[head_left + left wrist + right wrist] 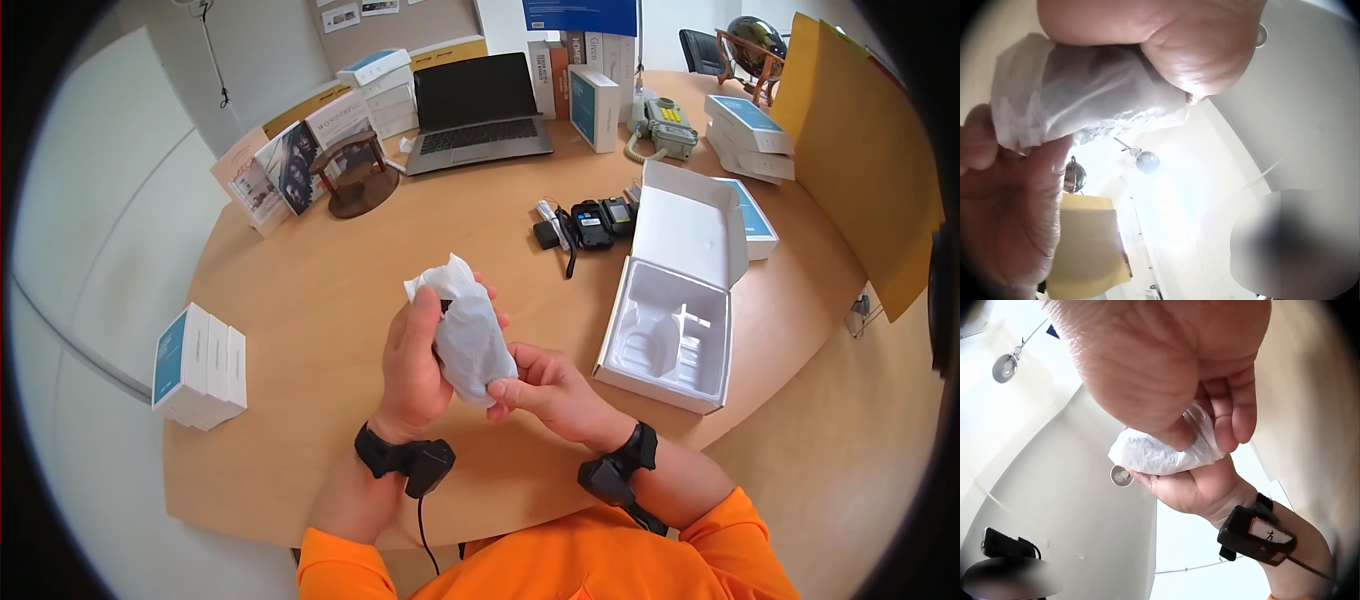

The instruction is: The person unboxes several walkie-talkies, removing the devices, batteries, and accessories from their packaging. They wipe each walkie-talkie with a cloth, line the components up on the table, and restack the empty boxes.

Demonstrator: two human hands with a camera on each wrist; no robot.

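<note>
A white, thin wrapping pouch [472,345] with something dark inside is held up over the desk. My left hand [415,362] grips it along its left side, thumb in front and fingertips showing past its far edge. A bit of the dark content peeks out near the left thumb. My right hand [558,392] pinches the pouch's lower right end between thumb and fingers. In the left wrist view the pouch [1094,94] spans between both hands. The right wrist view shows the crumpled pouch [1160,453] lying against the left palm. What it wraps is mostly hidden.
An open white box [665,335] with a moulded tray stands to the right. Black devices and cables [590,225] lie behind it. White boxes [205,365] are stacked at the left. Farther back are a laptop [478,115], a wooden stand [355,180] and a telephone [665,130].
</note>
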